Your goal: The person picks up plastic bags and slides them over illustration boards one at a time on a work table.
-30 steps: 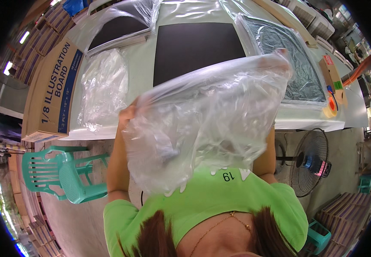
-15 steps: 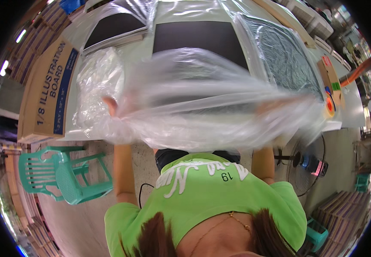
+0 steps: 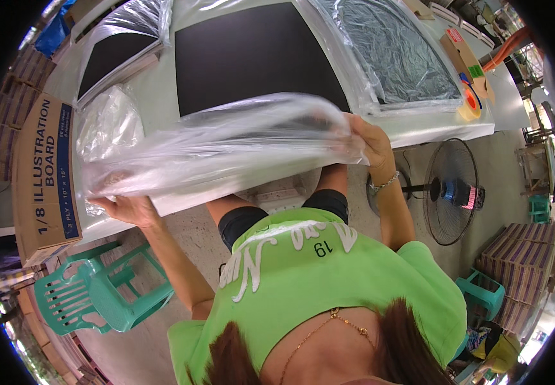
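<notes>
A clear plastic bag (image 3: 239, 144) is stretched between my two hands, above the table's near edge. My left hand (image 3: 130, 208) is closed on its lower left end, the fingers partly behind the film. At the opposite end my right hand (image 3: 372, 142) grips the plastic, and its fingertips show blurred through it. Just beyond the bag a large black board (image 3: 252, 58) lies flat, its near edge partly covered by the film. Crumpled clear plastic (image 3: 107, 125) lies on the table near my left hand.
An illustration board carton (image 3: 40, 179) stands at the left. Black boards (image 3: 114, 61) lie stacked at the far left, and a plastic-wrapped board (image 3: 393, 58) at the far right. A tape roll (image 3: 471, 106) sits near a small box (image 3: 462, 54). Beside the table are a green chair (image 3: 107, 289) and a fan (image 3: 451, 191).
The billowing bag has come down and is narrower, uncovering more of the black board. My left hand has moved lower left, my right hand inward. The whole view has tilted.
</notes>
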The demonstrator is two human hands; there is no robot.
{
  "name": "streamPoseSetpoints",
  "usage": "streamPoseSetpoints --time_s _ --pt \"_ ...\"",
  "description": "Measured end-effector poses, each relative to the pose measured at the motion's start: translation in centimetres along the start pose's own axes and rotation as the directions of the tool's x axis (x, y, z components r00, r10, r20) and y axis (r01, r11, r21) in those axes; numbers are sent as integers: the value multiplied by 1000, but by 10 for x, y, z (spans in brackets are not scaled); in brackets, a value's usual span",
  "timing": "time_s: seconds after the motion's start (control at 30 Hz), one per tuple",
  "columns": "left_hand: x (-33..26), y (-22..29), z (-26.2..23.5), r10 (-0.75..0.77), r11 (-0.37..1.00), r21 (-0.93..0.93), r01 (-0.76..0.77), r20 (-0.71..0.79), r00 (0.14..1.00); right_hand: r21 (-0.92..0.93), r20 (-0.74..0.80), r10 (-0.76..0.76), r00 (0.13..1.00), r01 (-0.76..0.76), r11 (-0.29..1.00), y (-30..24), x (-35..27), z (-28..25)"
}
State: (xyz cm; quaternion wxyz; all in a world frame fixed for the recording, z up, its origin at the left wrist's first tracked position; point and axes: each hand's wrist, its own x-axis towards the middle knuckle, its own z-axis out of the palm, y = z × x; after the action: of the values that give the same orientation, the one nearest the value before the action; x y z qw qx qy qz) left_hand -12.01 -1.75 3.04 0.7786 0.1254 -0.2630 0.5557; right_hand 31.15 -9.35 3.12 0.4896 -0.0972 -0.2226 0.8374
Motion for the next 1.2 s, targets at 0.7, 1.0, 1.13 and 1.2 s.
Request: streamPoseSetpoints --time_s 0.7,1.0,1.13,1.2 --pt "-76 -68 -2 392 -748 494 443 -209 896 -932 -180 -921 346 -359 47 72 -62 -26" --pt "-74 -96 -24 198 -889 338 310 -327 924 -819 -94 -866 490 -532 -212 62 -35 -22" --pt "-76 -97 -27 249 -815 428 391 -350 903 -822 -127 -862 490 -538 -185 62 -34 -15" --pt "-75 -92 -26 258 -755 499 424 -368 893 -833 -110 -868 484 -522 -185 59 -35 -14"
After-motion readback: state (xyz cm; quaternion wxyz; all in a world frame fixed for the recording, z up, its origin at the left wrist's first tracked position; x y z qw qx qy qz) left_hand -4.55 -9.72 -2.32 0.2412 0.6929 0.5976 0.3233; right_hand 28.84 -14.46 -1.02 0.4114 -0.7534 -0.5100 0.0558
